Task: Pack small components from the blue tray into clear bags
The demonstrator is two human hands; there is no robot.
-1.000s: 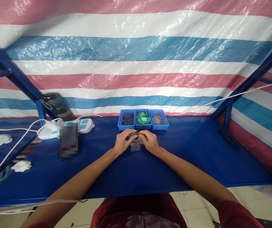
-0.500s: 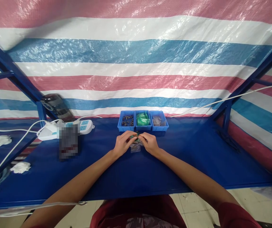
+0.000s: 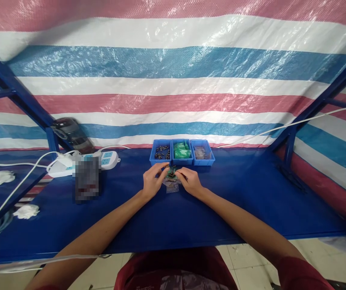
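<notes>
Between my hands lies a small green circuit board (image 3: 171,172) with dark and brass-coloured bits on it, partly hidden by my fingers. Under and in front of it are clear plastic bags (image 3: 173,188) on the blue table. My left hand (image 3: 154,179) is at the board's left side, thumb and forefinger pinched at its upper left; what they hold is too small to make out. On the other side my right hand (image 3: 190,181) pinches the board's right edge. Just behind stand a blue bin of small dark cylindrical parts (image 3: 162,152) and a blue bin of green pieces (image 3: 182,150).
A third blue bin (image 3: 203,162) holds clear small bags. To the left are a white power strip (image 3: 110,160) with cables, a blurred dark object (image 3: 87,179), a dark bottle (image 3: 73,135) and crumpled white tissue (image 3: 27,211). Blue frame posts (image 3: 284,135) flank the table.
My left hand has shifted slightly left and up from the board, and its fingertips have parted from my right hand's. More of the green board shows between them.
</notes>
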